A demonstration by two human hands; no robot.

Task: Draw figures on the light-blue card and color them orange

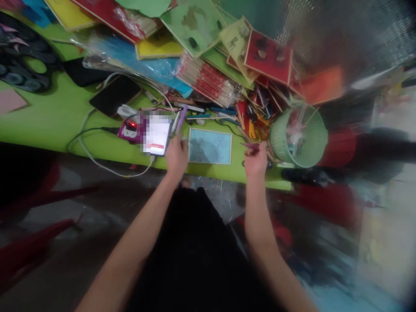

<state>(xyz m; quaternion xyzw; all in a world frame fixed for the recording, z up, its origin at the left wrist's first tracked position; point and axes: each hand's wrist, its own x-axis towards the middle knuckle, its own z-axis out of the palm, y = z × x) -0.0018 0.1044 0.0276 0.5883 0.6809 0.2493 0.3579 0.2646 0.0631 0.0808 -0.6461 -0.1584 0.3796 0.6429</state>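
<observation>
the left hand [177, 157] is closed, and a purple stick-like item [182, 118] is gripped in it, pointing up and away from the body. the right hand [255, 162] is curled shut, and a slim dark-purple piece [250, 146] is pinched between its fingers, lying roughly level; what exactly it is cannot be told. between the two hands, a pale blue card [211, 147] with a light border is laid flat on the green table [42, 125], and faint line drawings are borne on it; a shadow is cast over its left part.

just left of the left hand, a phone [157, 139] with a lit screen is placed, partly blurred out, and a white cable [125, 175] is plugged into its near end. beyond that, a dark flat device [115, 95] is seen.

beside the right hand, on its outer side, a green basket [299, 160] is tilted. ahead of both hands, loose pens and tools [211, 113] are strewn, with wrapped stick bundles [208, 80] and a red card [268, 56] piled farther off.
</observation>
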